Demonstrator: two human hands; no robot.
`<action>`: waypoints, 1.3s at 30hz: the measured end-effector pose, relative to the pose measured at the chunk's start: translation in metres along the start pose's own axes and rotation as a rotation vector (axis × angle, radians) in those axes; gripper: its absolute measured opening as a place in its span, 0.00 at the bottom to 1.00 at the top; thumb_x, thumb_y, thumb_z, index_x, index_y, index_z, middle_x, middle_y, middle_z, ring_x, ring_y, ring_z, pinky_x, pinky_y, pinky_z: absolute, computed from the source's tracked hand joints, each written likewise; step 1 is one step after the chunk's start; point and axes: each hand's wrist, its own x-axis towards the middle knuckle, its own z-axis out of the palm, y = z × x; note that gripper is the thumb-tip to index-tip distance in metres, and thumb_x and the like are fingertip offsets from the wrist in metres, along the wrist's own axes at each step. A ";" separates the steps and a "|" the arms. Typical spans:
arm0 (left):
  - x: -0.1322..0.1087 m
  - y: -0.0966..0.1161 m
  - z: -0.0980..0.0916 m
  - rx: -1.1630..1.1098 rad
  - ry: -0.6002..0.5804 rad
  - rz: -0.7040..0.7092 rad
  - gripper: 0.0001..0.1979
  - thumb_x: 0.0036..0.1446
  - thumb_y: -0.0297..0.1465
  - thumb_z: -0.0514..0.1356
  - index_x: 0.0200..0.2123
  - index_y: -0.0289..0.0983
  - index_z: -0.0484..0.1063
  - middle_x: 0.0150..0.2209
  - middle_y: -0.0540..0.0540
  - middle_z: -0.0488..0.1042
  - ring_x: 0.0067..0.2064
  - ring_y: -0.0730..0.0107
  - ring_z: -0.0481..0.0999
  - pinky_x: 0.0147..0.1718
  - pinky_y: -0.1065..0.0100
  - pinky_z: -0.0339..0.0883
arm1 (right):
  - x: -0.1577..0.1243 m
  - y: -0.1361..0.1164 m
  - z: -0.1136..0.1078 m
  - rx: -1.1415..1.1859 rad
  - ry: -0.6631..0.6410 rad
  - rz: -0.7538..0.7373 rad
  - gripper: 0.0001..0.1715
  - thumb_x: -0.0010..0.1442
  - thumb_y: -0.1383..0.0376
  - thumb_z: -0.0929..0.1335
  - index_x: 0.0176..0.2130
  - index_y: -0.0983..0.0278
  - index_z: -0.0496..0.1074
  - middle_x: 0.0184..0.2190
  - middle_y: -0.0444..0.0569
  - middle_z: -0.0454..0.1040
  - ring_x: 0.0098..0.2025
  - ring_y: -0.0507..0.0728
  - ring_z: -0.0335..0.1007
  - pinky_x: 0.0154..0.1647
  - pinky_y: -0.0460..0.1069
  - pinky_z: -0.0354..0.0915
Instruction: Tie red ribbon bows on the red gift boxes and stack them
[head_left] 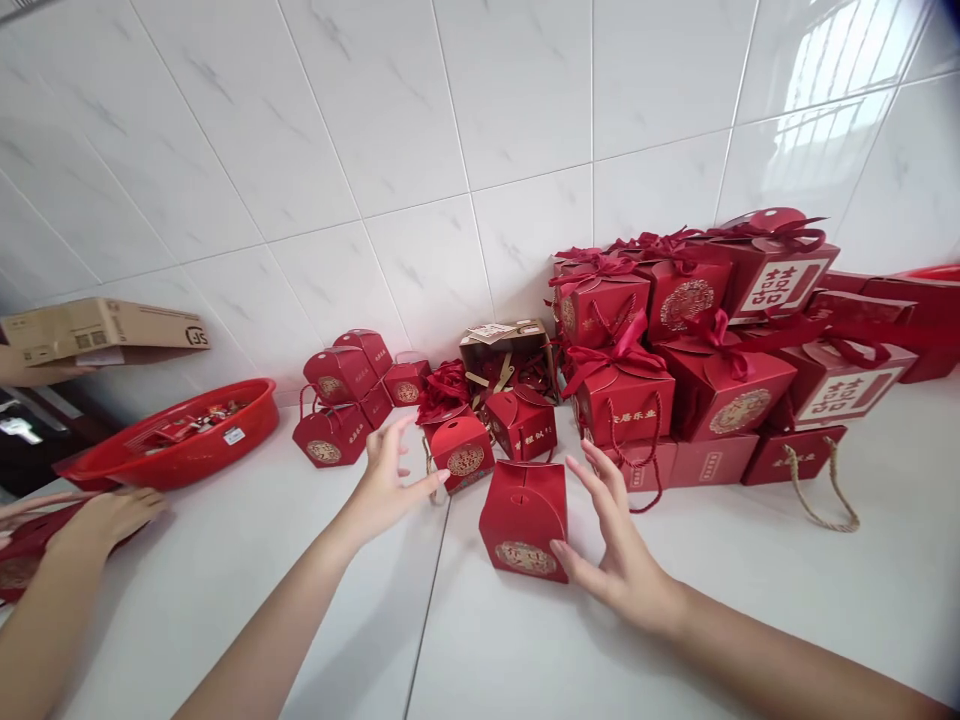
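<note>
The red gift box (517,510) stands at lower centre, apparently being positioned, the right hand (619,550) with fingers apart and thumb seemingly touching it, the left hand (386,485) spread and clear; gripping it would call for closing both inward.

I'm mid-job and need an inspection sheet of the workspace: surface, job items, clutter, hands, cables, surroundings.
Surface: white tabletop, with a dark seam running across it.
Job's things: front red box, upright, gold emblem facing forward; smaller red box behind it to the left.
Clutter: ribboned boxes stacked at right; open brown box at the back; red basin at left.
Left hand: open, beside the smaller red box; contact unclear.
Right hand: open, thumb against the front red box.
Cables: nothing seen.
Surroundings: tiled wall behind; co-worker's hand at far left.
</note>
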 end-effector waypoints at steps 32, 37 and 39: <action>0.192 -0.084 0.030 0.597 -0.206 0.120 0.15 0.63 0.35 0.57 0.51 0.37 0.68 0.52 0.41 0.70 0.48 0.62 0.73 0.45 0.56 0.71 | 0.016 -0.012 -0.012 -0.133 -0.151 -0.337 0.21 0.59 0.61 0.67 0.51 0.63 0.68 0.45 0.57 0.65 0.42 0.61 0.68 0.39 0.55 0.69; 0.182 -0.082 0.030 0.644 -0.174 0.173 0.15 0.63 0.35 0.56 0.51 0.37 0.68 0.52 0.41 0.70 0.48 0.62 0.73 0.46 0.55 0.70 | 0.016 -0.011 -0.015 -0.106 -0.185 -0.312 0.20 0.60 0.64 0.66 0.52 0.63 0.69 0.45 0.57 0.66 0.44 0.60 0.69 0.41 0.54 0.70; 0.177 -0.077 0.030 0.647 -0.131 0.167 0.15 0.63 0.35 0.57 0.52 0.37 0.68 0.52 0.41 0.69 0.48 0.62 0.73 0.46 0.55 0.70 | 0.015 -0.011 -0.015 -0.101 -0.188 -0.301 0.20 0.60 0.64 0.66 0.52 0.63 0.69 0.46 0.58 0.66 0.44 0.60 0.69 0.42 0.54 0.70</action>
